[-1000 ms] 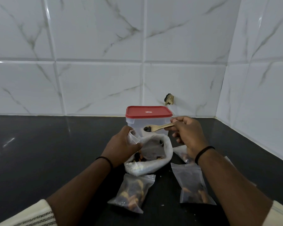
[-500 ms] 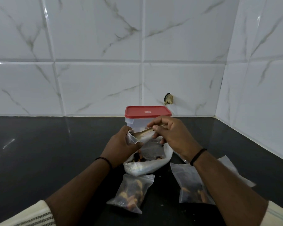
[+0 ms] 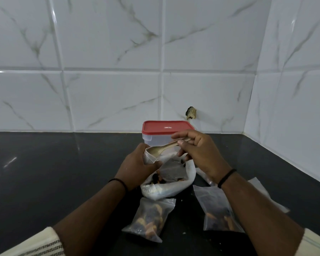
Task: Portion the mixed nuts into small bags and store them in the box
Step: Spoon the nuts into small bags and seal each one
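While the left hand (image 3: 137, 168) pinches a small bag (image 3: 150, 157) open at its mouth, the right hand (image 3: 196, 152) grips a spoon (image 3: 159, 149) tipped into it. The film looks thin, limp and slippery (best held by the rim). Two filled bags (image 3: 150, 218) lie nearer; the box (image 3: 167, 133) stands just beyond, its red lid on, label unreadable. The large nut bag (image 3: 170, 183) slumps between.

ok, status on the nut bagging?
Left hand holds small bag open; right hand tips spoon into it. Two filled bags on counter. Box lidded. Nothing blocking.
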{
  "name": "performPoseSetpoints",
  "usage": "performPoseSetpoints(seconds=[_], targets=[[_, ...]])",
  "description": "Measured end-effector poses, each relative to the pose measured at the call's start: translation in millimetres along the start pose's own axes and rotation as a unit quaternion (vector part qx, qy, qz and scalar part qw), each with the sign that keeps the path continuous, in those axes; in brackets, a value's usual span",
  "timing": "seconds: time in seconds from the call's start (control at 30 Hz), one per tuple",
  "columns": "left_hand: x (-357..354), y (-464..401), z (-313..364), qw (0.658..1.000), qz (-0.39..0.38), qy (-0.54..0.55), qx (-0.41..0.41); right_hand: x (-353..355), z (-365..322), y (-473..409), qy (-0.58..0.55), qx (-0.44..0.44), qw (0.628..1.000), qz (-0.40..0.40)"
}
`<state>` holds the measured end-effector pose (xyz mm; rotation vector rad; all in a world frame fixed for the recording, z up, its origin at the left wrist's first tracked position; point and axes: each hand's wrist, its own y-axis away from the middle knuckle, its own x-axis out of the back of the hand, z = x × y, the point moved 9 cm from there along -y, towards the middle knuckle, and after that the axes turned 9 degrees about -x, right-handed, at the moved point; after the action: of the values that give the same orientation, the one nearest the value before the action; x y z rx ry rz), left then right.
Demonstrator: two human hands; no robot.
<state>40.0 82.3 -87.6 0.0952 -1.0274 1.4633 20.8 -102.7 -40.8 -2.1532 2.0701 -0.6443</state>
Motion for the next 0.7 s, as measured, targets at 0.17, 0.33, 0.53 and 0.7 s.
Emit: performPoseSetpoints(seconds=[0.17, 0.33, 0.53, 0.7], targets=[[-1, 1, -2, 1.0, -0.008, -0.01, 0.01, 28, 17, -6, -0.035, -0.055, 0.991, 0.117], [-3, 1, -6, 0.999, -0.015, -0.023, 0.024, 41, 31, -6, -0.015, -0.109, 0.98, 0.165], [-4, -1, -16, 0.997, -0.029, -0.045, 0.053, 33, 29, -5, 0.008, -0.11, 0.986, 0.128], [0, -1, -20, 0.995, -0.015, -0.07, 0.072, 25, 28, -4, 0.039, -0.12, 0.987, 0.1]])
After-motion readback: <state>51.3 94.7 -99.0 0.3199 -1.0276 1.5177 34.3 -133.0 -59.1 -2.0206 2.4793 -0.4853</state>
